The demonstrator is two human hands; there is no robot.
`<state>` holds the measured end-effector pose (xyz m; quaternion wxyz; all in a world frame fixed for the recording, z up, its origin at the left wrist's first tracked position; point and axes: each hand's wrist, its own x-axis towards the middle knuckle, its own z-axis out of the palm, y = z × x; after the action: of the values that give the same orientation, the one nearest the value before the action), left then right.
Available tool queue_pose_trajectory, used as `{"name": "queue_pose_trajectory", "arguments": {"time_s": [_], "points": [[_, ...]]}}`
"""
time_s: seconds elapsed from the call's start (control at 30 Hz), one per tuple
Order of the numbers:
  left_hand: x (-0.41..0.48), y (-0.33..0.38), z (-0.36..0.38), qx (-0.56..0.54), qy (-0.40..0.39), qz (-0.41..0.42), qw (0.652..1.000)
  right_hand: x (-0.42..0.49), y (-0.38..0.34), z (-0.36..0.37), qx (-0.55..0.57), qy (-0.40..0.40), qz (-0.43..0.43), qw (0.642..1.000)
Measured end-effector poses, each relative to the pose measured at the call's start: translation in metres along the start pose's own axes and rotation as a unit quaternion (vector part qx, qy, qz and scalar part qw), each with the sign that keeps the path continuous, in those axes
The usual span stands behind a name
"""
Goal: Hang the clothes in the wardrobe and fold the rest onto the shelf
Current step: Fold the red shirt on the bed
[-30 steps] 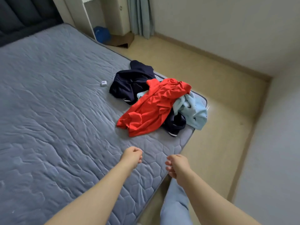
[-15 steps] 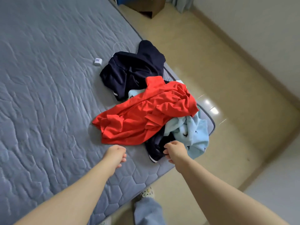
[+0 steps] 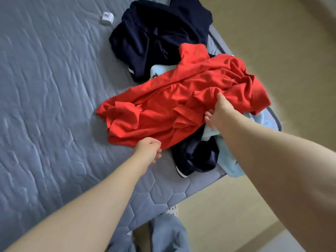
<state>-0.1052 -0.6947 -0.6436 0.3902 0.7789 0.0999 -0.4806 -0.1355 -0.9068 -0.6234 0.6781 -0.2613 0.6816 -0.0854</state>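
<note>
Red shirt overlies navy garment and pale-blue cloth.

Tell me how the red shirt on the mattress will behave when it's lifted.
Probably floppy: the red shirt lies in soft creases and bunches where the right hand grips it. It looks thin, so likely light. It drapes over the navy garment and light blue garment, so lifting may drag those along.
</note>
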Motion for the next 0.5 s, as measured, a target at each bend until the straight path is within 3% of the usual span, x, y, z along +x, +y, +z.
{"name": "queue_pose_trajectory", "arguments": {"time_s": [0.07, 0.13, 0.2, 0.23, 0.3, 0.4, 0.5], "points": [[0.006, -0.012, -0.007, -0.017, 0.008, -0.008, 1.000, 0.011, 0.003, 0.002, -0.018, -0.009, -0.033, 0.999], [0.007, -0.020, -0.015, -0.038, 0.020, -0.010, 0.999, 0.016, 0.012, 0.004, -0.066, 0.065, -0.127, 0.988], [0.004, -0.022, -0.026, -0.078, 0.031, -0.013, 0.996, 0.006, 0.029, 0.007, -0.247, 0.130, -0.269, 0.922], [0.001, -0.023, -0.032, -0.106, 0.036, -0.019, 0.993, -0.004, 0.041, 0.010, -0.323, 0.114, -0.320, 0.883], [-0.006, -0.023, -0.046, -0.166, 0.051, -0.029, 0.984, -0.026, 0.070, 0.014, -0.399, 0.034, -0.359, 0.843], [-0.020, -0.026, -0.075, -0.218, 0.080, -0.032, 0.972, -0.058, 0.116, 0.021, -0.419, -0.059, -0.327, 0.845], [-0.031, -0.037, -0.106, -0.211, 0.100, -0.021, 0.972, -0.085, 0.156, 0.028, -0.509, -0.120, -0.307, 0.796]]}}
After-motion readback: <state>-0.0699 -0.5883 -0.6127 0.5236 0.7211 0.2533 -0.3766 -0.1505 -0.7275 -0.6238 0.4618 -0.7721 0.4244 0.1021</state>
